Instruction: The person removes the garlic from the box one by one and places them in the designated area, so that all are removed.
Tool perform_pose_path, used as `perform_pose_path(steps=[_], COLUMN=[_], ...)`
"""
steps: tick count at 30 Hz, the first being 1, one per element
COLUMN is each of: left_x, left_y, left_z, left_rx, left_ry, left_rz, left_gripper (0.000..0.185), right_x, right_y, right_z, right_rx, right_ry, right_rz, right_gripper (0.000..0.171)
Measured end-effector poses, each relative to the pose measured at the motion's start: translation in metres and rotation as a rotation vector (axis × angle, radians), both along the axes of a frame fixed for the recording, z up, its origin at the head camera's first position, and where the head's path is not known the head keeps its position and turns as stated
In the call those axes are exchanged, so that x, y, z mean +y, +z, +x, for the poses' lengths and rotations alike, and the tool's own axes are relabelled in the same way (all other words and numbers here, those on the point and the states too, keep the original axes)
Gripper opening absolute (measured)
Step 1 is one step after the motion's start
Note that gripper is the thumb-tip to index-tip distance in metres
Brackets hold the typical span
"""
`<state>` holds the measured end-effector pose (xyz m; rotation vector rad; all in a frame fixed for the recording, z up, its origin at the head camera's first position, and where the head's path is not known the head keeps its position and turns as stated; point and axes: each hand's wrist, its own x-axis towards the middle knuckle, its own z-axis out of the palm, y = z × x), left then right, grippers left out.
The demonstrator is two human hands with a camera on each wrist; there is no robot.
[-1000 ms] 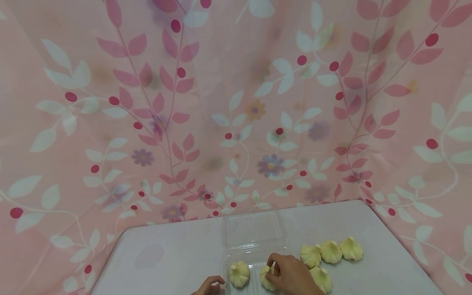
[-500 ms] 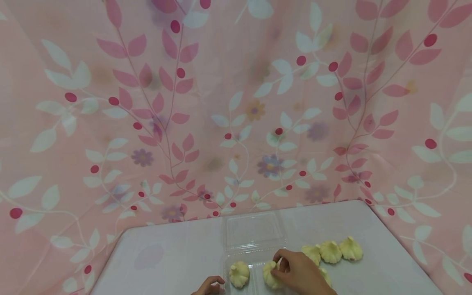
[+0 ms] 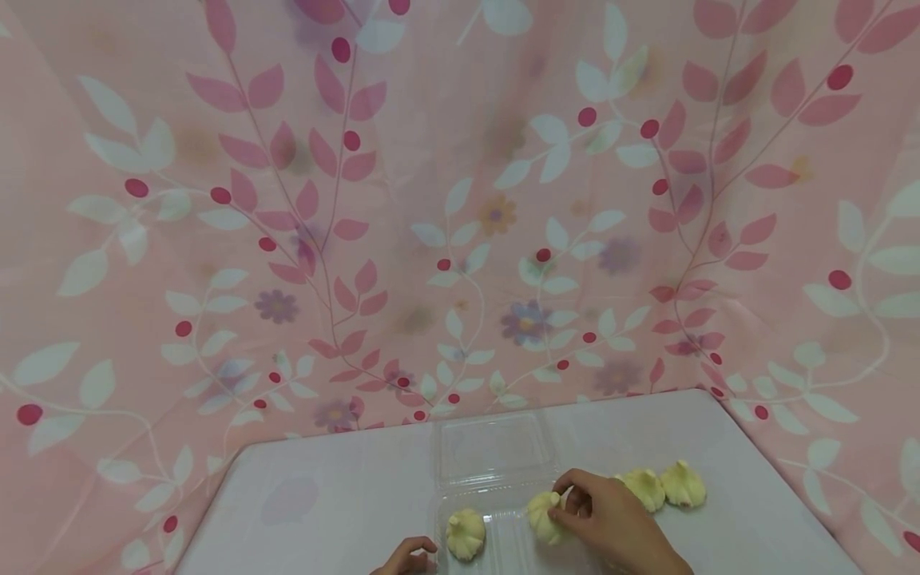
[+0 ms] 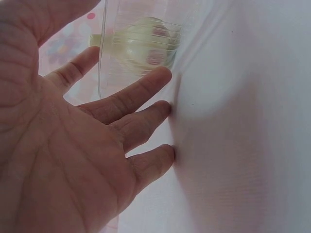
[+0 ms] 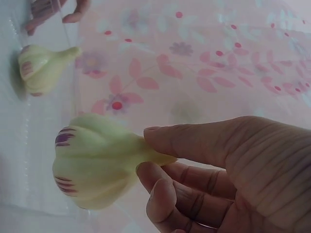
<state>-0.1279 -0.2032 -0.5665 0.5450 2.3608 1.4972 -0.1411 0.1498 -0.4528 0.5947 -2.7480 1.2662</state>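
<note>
My right hand [image 3: 611,515] pinches a pale garlic bulb [image 3: 546,517] by its stem, thumb against fingertips. In the right wrist view this garlic bulb [image 5: 97,162] shows purple streaks on its base and is held up over the clear plastic container. Another garlic bulb [image 3: 465,534] sits in the left part of the clear plastic container [image 3: 503,551]. My left hand [image 3: 408,557] rests just left of that container. In the left wrist view the left hand [image 4: 82,141] has its fingers loosely spread, tips at the tabletop beside the container wall, holding nothing.
The container's hinged lid [image 3: 494,450] lies flipped back on the white table [image 3: 338,495]. To the right, two more garlic bulbs [image 3: 684,484] show side by side, one partly behind the right hand. A pink floral curtain [image 3: 460,239] hangs around the table's back and sides.
My right hand has lifted the garlic bulb from the container's right part, up and to the right. It now hides garlic bulbs seen earlier on the table. The left hand has stayed put.
</note>
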Motion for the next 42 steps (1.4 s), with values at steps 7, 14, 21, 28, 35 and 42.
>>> perform_pose_path(steps=[7,14,21,28,35,42], left_x=[0.000,-0.001,0.000,0.001,0.000,0.002], left_y=[-0.001,0.001,0.002,0.003,0.002,0.000], left_z=[0.001,0.000,0.001,0.002,0.000,0.002], left_rx=[0.050,0.034,0.013,-0.004,0.008,0.031], left_ry=[0.010,-0.006,0.011,0.016,0.008,0.047], left_rz=[0.022,0.012,-0.006,-0.009,0.009,-0.010], left_gripper=[0.040,0.039,0.040,0.041,0.040,0.037], right_x=[0.015,0.027,0.037,0.050,0.061,0.072], right_y=[0.007,0.012,0.013,0.008,0.007,0.006], right_z=[0.000,0.002,0.005,0.007,0.012,0.012], right_rx=[-0.044,-0.036,-0.050,-0.064,0.003,0.027], right_ry=[-0.047,-0.089,-0.135,-0.156,-0.179,-0.213], right_rz=[-0.022,-0.024,-0.005,0.025,0.034,0.075], right_gripper=[0.024,0.023,0.025,0.025,0.023,0.026])
